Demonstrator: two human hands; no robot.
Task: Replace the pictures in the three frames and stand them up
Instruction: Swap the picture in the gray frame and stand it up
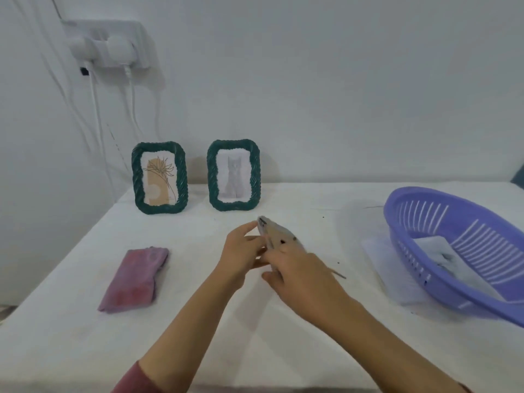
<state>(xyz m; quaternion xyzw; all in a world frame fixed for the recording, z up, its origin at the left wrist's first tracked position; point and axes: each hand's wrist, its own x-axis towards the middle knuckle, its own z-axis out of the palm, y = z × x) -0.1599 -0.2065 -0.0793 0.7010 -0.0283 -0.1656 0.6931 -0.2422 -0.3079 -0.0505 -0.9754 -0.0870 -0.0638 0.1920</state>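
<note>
Both hands grip third frame (blurred)

We can read no words, numbers, labels or brand marks on anything in view here.
</note>
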